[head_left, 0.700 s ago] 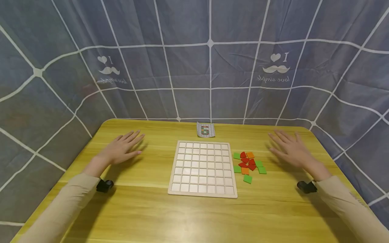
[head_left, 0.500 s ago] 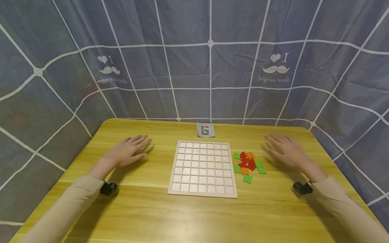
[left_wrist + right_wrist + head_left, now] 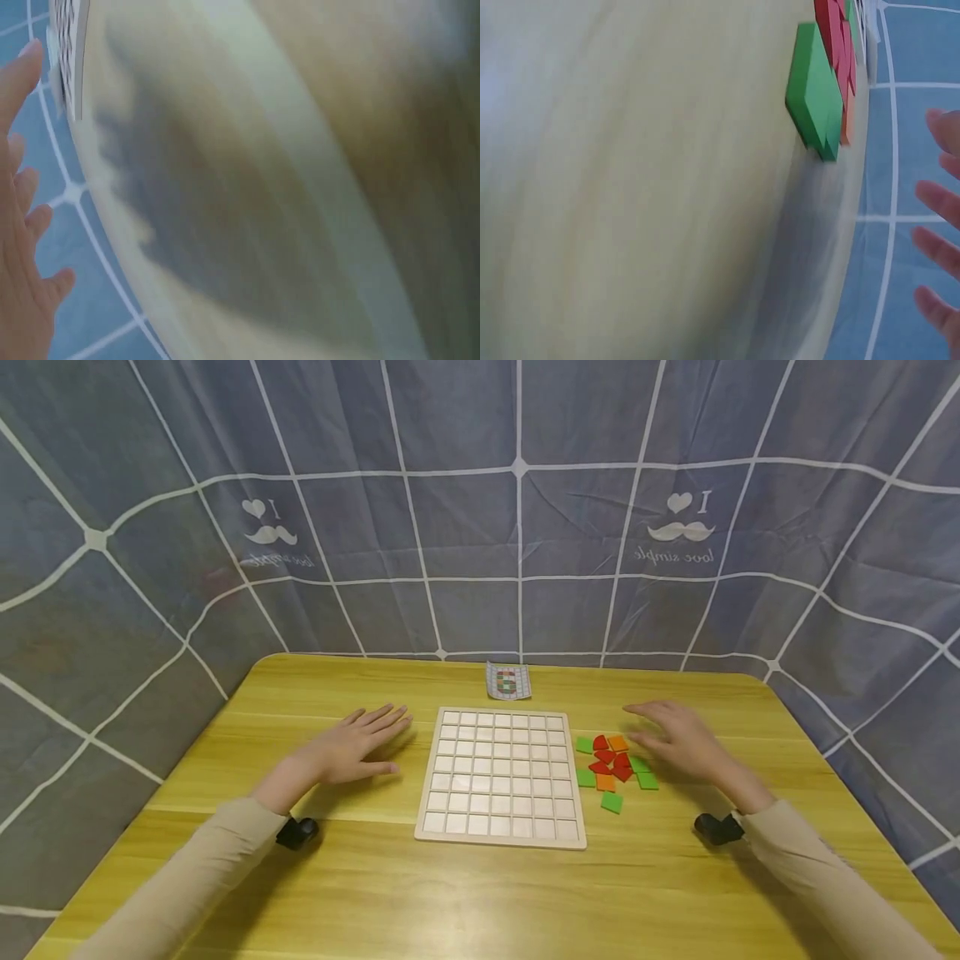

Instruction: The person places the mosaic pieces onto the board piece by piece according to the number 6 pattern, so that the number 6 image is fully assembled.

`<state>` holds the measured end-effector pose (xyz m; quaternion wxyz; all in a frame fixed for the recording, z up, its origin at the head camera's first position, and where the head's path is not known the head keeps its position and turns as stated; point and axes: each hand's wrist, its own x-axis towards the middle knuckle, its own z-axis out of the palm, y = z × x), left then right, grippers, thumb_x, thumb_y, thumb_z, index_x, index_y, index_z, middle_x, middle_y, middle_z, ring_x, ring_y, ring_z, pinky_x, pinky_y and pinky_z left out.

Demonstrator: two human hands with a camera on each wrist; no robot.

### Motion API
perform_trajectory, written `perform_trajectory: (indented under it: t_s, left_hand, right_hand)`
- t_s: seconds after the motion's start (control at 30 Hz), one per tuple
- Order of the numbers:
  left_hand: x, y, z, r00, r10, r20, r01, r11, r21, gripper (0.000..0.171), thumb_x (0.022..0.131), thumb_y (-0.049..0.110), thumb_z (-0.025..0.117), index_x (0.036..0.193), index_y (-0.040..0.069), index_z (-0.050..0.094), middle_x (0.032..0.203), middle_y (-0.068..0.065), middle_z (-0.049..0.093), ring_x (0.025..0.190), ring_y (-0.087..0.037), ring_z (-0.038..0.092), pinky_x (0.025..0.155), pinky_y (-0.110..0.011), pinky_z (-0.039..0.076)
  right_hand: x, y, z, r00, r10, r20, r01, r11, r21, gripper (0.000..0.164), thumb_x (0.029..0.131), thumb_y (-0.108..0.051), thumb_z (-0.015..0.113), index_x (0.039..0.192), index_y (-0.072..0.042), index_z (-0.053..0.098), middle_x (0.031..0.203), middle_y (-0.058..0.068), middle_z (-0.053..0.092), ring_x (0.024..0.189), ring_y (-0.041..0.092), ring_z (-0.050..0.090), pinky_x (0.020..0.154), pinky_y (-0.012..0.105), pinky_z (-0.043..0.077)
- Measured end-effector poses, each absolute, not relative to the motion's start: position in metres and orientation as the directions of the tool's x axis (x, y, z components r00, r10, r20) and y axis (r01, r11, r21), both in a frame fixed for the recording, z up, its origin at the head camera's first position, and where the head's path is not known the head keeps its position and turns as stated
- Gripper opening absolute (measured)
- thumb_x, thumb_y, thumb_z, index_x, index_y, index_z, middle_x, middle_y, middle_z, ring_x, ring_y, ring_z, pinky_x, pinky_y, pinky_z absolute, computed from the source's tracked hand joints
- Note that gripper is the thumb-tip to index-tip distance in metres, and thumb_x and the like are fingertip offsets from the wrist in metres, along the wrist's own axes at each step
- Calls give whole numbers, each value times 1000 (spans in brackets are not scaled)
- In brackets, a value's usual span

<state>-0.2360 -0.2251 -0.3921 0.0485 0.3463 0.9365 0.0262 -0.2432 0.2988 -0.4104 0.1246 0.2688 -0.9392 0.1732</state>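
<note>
Hovering over the yellow wood-grain table (image 3: 480,897), both of the person's hands are observed with fingers extended. The left hand (image 3: 351,753) is palm down to the left of a pale wooden board (image 3: 501,841), its fingertips near the board's left edge; its fingers and thumb are spread apart, a condition confirmed by the left wrist view, where the hand stands clear of its shadow on the tabletop. The right hand (image 3: 681,742) is beyond the board's right side, its thumb just beside the loose tiles; thumb and fingers are likewise apart, the fingers slightly bent in the right wrist view. The board lies flat at mid-table and is divided into rows of square recesses. Close to its right edge lie the tiles: green squares (image 3: 611,802), orange squares (image 3: 605,782) and red pieces (image 3: 604,756), the red ones grouped in the middle, some with a rounded side. One green square sits nearest the table's front, slightly apart from the rest. Behind the board, near the far edge, rests a small paper card (image 3: 508,682) printed with a grid and a coloured figure. Beige sleeves (image 3: 817,868) cover both forearms, and a black device (image 3: 298,832) is worn at each wrist. A blue-grey curtain (image 3: 457,414) with white lines surrounds the far side.
</note>
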Motion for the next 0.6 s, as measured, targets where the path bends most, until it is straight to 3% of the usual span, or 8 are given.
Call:
perform_trajectory:
  t_s: [0.37,0.6]
  left_hand:
    - [-231,-195,-401,-701,691,-176,679,723,129,87,91,65,46,156,18,13,163,-4,9,151,-28,7,120,-58,7]
    - [-230,-187,-402,-693,689,-213,668,725,171,93,89,66,50,156,14,12,163,-7,6,151,-27,4,120,-58,5]
  right_hand:
    - [-253,292,-426,-874,-455,168,-474,729,-494,45,91,-25,66,132,-7,59,130,16,60,121,37,51,102,59,38]
    - [-259,284,-427,-867,-483,119,-464,699,-545,45,91,-25,66,132,-6,59,131,16,59,123,37,46,103,59,36]
